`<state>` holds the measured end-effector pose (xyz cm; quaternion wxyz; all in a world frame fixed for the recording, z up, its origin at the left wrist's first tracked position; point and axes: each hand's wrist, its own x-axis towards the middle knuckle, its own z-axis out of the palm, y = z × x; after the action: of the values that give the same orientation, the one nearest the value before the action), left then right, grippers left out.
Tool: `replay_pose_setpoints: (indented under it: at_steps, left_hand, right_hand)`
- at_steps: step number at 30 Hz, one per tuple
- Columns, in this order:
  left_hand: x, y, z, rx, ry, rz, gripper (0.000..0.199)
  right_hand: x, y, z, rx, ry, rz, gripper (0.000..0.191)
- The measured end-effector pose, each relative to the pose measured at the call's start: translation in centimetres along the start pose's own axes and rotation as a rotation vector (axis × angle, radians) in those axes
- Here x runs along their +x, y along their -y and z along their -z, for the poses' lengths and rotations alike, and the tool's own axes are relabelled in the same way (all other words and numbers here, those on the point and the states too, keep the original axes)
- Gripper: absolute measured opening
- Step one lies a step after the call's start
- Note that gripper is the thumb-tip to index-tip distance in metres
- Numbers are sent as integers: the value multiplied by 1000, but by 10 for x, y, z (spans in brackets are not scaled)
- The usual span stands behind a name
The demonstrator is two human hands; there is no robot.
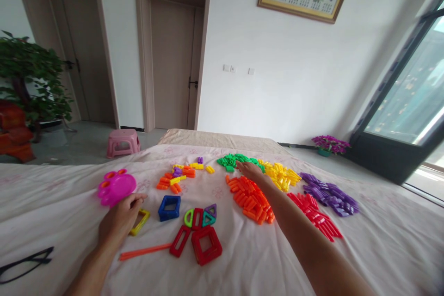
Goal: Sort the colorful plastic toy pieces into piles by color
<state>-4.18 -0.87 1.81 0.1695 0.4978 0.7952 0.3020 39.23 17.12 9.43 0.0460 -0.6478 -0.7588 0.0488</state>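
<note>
My left hand (122, 212) rests on the cloth at left, fingers curled inward; nothing shows in them and the palm side is hidden. Close beside it are a yellow square frame tile (141, 223) and a pink paw-shaped plate (122, 188) with orange pieces in its small hollows. My right hand (250, 169) reaches out to a heap of green plastic pieces (231, 159). Its fingers are bent down and drawn together at the heap's near edge, so anything between them is too small to make out. Below that forearm lies a heap of orange pieces (250, 199).
Yellow (280, 175), red (317, 215) and purple heaps (329, 194) lie to the right. Mixed pieces (176, 176) lie centre left. Blue square tiles (169, 208), red tiles (206, 245), orange sticks (145, 251) and black glasses (27, 261) are nearer. A pink stool (123, 142) stands beyond.
</note>
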Motion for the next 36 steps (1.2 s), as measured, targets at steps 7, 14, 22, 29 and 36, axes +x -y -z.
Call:
replay_pose_setpoints:
  at_steps: [7, 14, 22, 29, 36]
  left_hand:
    - [-3, -2, 1, 12, -25, -14, 39]
    - [-9, -9, 6, 20, -63, -35, 36]
    - [-5, -6, 5, 16, 1, -16, 42]
    - [-1, -1, 3, 9, 15, -13, 41]
    - [0, -1, 3, -7, 43, 3, 41]
  right_hand:
    - [-1, 0, -2, -76, 39, -51, 64]
    - [-5, 51, -11, -72, -35, 133, 44]
    - [9, 119, -56, -87, -33, 272, 44]
    - [2, 126, -64, -133, -75, 269, 34]
    - [-38, 110, -45, -106, -81, 312, 35]
